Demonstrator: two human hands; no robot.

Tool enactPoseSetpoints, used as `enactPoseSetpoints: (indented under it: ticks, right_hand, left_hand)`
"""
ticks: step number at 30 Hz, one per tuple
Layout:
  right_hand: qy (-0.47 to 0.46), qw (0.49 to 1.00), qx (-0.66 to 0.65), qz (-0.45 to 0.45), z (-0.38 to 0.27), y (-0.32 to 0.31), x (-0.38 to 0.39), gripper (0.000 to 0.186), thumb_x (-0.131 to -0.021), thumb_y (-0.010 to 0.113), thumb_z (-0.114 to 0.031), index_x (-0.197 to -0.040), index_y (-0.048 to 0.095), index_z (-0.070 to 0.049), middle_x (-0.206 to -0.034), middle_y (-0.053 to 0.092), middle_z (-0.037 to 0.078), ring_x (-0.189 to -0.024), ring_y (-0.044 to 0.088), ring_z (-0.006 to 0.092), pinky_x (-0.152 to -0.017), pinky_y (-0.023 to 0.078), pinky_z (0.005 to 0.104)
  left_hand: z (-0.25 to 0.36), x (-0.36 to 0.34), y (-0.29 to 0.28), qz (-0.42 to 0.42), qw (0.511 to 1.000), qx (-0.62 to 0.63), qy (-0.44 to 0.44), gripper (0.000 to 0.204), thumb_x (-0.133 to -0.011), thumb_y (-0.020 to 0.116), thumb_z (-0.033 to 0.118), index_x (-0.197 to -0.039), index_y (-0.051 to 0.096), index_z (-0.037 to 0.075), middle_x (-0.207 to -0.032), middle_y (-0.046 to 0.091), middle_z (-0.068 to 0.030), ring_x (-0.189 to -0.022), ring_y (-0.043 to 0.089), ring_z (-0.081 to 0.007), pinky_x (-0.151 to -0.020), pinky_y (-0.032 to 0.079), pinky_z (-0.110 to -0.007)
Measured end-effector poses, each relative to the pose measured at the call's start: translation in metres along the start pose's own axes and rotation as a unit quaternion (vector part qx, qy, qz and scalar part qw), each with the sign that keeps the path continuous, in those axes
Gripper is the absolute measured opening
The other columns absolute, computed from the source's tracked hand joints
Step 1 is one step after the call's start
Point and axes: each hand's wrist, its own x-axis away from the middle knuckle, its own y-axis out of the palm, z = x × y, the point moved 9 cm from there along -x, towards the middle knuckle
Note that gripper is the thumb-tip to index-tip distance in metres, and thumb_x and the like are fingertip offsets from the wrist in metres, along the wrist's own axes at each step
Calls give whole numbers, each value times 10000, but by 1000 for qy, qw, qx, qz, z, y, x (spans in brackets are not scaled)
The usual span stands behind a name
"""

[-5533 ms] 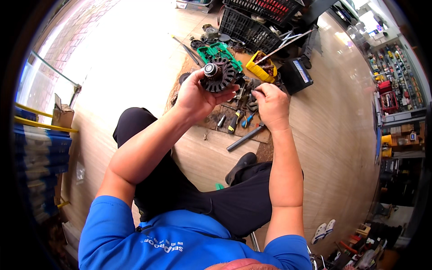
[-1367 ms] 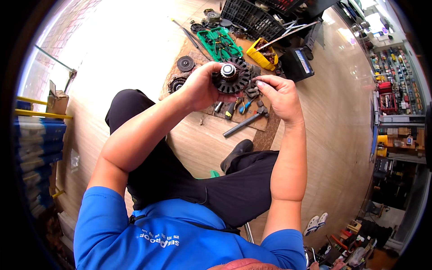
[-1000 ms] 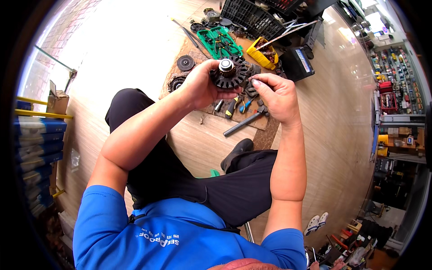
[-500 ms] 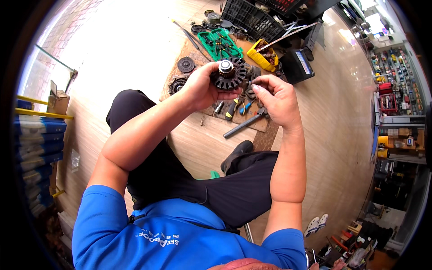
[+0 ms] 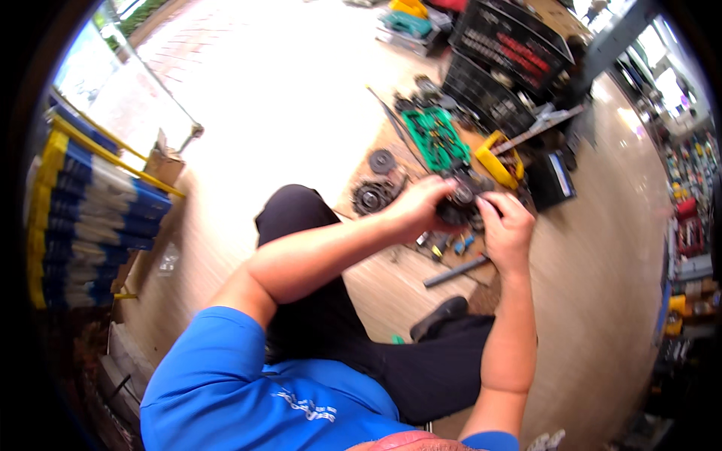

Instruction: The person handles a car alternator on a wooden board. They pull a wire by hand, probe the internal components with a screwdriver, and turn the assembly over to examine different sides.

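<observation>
My left hand [image 5: 423,204] is wrapped round the side of a black slotted rotor [image 5: 461,192], which looks blurred, and holds it above the work board. At the rotor's right side is my right hand [image 5: 513,229], its thumb and fingers pinched together against or close to the part. Whatever sits between those fingertips is hidden or too small to make out. Below lie a grey-handled hammer [image 5: 456,272] and small tools with blue and yellow grips. A dark round housing [image 5: 370,198] and a black disc [image 5: 382,161] rest to the left.
A green tool case [image 5: 436,139] lies open beyond my hands, with a yellow tray [image 5: 500,161] of parts beside it. Black crates [image 5: 489,94] and a black box [image 5: 551,180] stand at the far right. Blue packages [image 5: 105,218] fill a yellow rack on the left.
The view has swung, so everything sits lower and further right. My right hand has come in from beside the rotor to its edge, and the rotor has been tilted.
</observation>
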Motion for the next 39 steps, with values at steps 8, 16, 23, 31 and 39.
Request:
enactPoseSetpoints:
  ticks: [8, 16, 23, 31, 39]
  right_hand:
    - [-30, 998, 46, 21, -24, 3, 5, 49, -812, 681, -53, -847, 672, -20, -718, 606, 137, -648, 614, 287, -595, 473, 356]
    - [-127, 983, 129, 5, -48, 36, 19, 77, -802, 685, -74, -871, 665, -47, -730, 595, 128, -679, 606, 326, -608, 480, 396]
    - [91, 994, -56, 10, 9, 15, 5, 70, -858, 671, -45, -878, 666, 22, -714, 619, 17, -657, 540, 73, -602, 444, 247]
    - [68, 997, -26, 29, -1, 6, 5, 84, -853, 674, -58, -871, 668, 24, -746, 653, 55, -691, 586, 101, -653, 473, 257]
    - [-89, 993, 80, 20, -41, 34, 20, 77, -812, 677, -32, -884, 666, -8, -755, 627, 142, -684, 626, 299, -628, 490, 352]
  left_hand:
    - [5, 10, 0, 29, 999, -18, 1, 237, -984, 495, 268, -1130, 520, 84, -1034, 613, -69, -948, 625, -217, -736, 572, -461]
    - [12, 10, -16, 110, 994, 4, 13, 210, -978, 462, 225, -1060, 565, 62, -996, 625, -72, -876, 643, -214, -692, 591, -445]
    - [16, 12, -5, 49, 998, -28, 8, 246, -971, 504, 271, -1106, 472, 67, -1044, 598, -99, -921, 639, -231, -737, 583, -440]
    - [11, 10, -1, 36, 998, -51, 12, 262, -986, 500, 275, -1129, 495, 55, -1055, 602, -96, -942, 635, -227, -756, 580, -459]
    - [15, 11, -12, 91, 995, -3, 26, 231, -982, 472, 264, -1112, 473, 74, -1009, 599, -87, -884, 642, -223, -706, 588, -446]
